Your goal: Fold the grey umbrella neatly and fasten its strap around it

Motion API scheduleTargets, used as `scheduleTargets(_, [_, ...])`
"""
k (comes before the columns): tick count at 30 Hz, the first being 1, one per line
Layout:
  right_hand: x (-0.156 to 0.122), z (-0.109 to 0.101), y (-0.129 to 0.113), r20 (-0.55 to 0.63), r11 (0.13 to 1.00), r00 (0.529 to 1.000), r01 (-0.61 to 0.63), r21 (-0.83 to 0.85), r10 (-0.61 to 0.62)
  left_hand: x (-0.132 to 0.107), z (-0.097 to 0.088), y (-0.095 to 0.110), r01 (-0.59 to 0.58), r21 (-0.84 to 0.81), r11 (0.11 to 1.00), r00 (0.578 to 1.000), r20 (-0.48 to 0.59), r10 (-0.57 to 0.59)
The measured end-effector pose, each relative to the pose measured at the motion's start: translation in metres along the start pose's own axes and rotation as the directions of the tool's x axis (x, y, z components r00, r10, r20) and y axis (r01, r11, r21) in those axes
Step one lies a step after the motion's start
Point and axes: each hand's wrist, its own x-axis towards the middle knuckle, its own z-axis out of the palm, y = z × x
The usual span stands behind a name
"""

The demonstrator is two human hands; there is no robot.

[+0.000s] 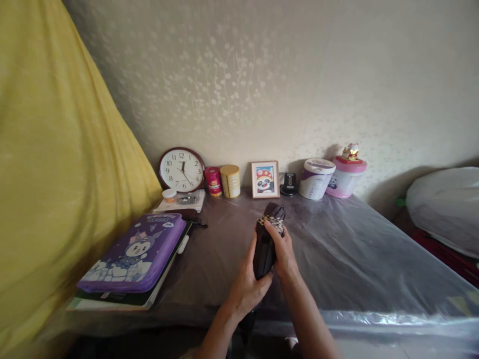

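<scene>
A dark folded umbrella [264, 254] with a patterned, ruffled trim near its upper end is held between both hands above the front of the table. My left hand [249, 284] wraps its lower part, thumb across the near side. My right hand [282, 249] grips the upper right side, with a finger or thumb pressed on the patterned trim [270, 219]. Parts of the fingers are hidden behind the umbrella. Its lower end hangs down near the table edge between my forearms.
The table [329, 259] wears a plastic-covered grey cloth. At left lie a purple zip folder [134, 254] and books beneath a yellow curtain [67, 164]. Along the wall stand a clock [181, 169], two cans, a picture frame [265, 179], a black gadget [289, 183] and two tubs [317, 179].
</scene>
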Motion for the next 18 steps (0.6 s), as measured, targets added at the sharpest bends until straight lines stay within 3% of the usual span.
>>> scheduleTargets(5, [-0.004, 0.0, -0.003, 0.074, 1.0, 0.997, -0.028, 0.015, 0.026, 0.0, -0.003, 0.014, 0.21, -0.274, 0.938, 0.975, 0.126, -0.182])
scheduleTargets(10, [-0.004, -0.004, -0.007, 0.141, 0.998, 0.988, -0.064, -0.005, 0.064, -0.002, -0.007, 0.018, 0.358, -0.441, 0.823, 0.931, 0.229, -0.283])
scheduleTargets(14, [0.007, -0.014, -0.01, 0.294, 0.997, 0.954, -0.069, 0.03, 0.057, -0.004, -0.013, 0.014, 0.401, -0.53, 0.747, 0.915, 0.273, -0.298])
scheduleTargets(18, [0.02, -0.028, -0.006, 0.383, 0.998, 0.921, -0.069, -0.012, 0.068, -0.005, -0.016, 0.008, 0.378, -0.61, 0.697, 0.926, 0.234, -0.297])
